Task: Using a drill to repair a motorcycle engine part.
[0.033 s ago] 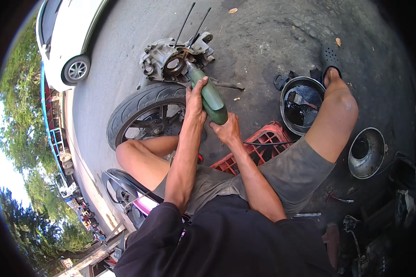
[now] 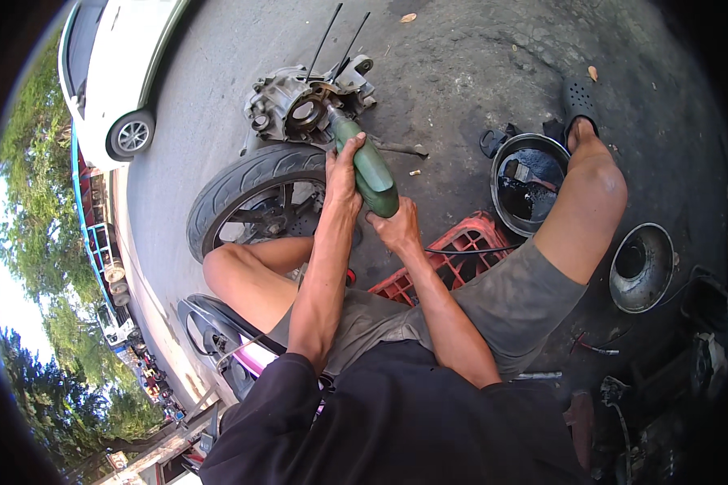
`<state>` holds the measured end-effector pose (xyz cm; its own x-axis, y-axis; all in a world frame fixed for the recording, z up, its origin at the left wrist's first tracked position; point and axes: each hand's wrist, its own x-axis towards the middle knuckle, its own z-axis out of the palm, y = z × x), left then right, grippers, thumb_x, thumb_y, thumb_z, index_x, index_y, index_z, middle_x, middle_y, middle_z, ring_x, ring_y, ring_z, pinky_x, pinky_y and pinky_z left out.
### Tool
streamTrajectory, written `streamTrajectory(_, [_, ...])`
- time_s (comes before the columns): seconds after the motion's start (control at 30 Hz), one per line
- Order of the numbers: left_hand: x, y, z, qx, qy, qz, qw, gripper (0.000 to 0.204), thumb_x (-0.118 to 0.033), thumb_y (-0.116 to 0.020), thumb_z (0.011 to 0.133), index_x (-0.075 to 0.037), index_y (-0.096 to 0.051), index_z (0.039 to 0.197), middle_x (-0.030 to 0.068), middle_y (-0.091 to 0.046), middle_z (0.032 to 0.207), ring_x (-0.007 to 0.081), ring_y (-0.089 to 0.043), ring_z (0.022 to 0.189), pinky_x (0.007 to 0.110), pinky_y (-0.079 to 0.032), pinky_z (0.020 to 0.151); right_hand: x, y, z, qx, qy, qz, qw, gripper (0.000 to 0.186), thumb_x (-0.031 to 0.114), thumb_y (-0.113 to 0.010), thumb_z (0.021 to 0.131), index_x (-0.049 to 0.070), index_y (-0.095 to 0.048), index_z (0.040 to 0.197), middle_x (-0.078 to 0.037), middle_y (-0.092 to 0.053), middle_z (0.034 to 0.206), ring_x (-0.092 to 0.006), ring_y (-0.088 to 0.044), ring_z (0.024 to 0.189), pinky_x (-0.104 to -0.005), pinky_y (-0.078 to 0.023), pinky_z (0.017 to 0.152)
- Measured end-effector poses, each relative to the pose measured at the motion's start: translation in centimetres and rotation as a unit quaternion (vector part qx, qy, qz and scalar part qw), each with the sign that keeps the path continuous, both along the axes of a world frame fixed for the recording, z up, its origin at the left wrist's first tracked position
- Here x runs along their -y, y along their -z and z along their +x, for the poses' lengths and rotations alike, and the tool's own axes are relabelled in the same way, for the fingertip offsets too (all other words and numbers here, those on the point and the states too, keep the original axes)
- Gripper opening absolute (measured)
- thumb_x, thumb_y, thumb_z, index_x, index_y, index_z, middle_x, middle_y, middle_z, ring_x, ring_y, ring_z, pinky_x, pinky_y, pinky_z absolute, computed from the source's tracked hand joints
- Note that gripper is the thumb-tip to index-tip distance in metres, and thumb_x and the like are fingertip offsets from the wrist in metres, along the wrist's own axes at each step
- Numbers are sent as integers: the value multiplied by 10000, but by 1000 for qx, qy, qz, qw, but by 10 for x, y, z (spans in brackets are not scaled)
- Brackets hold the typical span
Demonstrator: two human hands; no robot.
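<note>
A green corded power tool (image 2: 370,174) with a rounded body and a tapered metal nose is held in both hands. My left hand (image 2: 344,176) is wrapped round the middle of its body, and my right hand (image 2: 398,226) closes on its rear end. Its nose points at the grey metal engine casing (image 2: 299,105), which lies on the ground with two thin rods standing out of it. The tip meets the casing beside a round opening; whether it touches cannot be made out. A black cord (image 2: 469,251) runs off beside my right wrist.
Left of my hands lies a motorcycle wheel (image 2: 218,187) with its tyre. A red plastic crate (image 2: 453,250) sits by my right forearm. To the right are a pan of dark liquid (image 2: 499,194) and a metal bowl (image 2: 641,303). A white car (image 2: 125,73) is on the road.
The white car has shifted slightly down and left in the picture. My hands, the power tool and the casing look the same.
</note>
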<state>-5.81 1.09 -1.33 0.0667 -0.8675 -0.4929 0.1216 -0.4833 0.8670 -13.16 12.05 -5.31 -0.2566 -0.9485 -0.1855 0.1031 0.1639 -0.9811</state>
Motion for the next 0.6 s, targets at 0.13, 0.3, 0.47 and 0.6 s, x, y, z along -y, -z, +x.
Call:
streamTrajectory(0.13, [1,-5,-5,13,-14,-8,1000,769,-250,-771,765,42,-313,1309,154,-530,1043,235,-600,868,372,-542,712,2,4,0,36,-8,13,999,179,90,-711,635,-39,-594,677,-189,-613,617,-340,-633,611,-417,-483,620])
streamTrajectory(0.3, [2,-4,-4,5,-17,-15,1000,765,-248,-770,764,43,-314,1306,152,-534,1027,236,-603,851,377,-545,687,2,4,1,19,-16,14,1000,180,82,-720,638,-40,-591,672,-185,-608,612,-317,-621,586,-415,-474,603])
streamTrajectory(0.47, [3,-5,-5,-9,-8,-13,1000,737,-245,-767,765,31,-326,1287,143,-539,1001,234,-605,826,379,-548,672,3,6,1,21,-6,1,1000,181,77,-727,634,-36,-591,673,-182,-606,613,-318,-611,577,-416,-472,603])
streamTrajectory(0.6, [3,-6,-7,-2,-17,-18,1000,724,-241,-766,766,27,-332,1281,140,-540,989,230,-604,820,377,-547,666,4,5,0,18,-4,3,1000,176,78,-720,636,-35,-591,674,-185,-607,618,-327,-611,582,-419,-473,606])
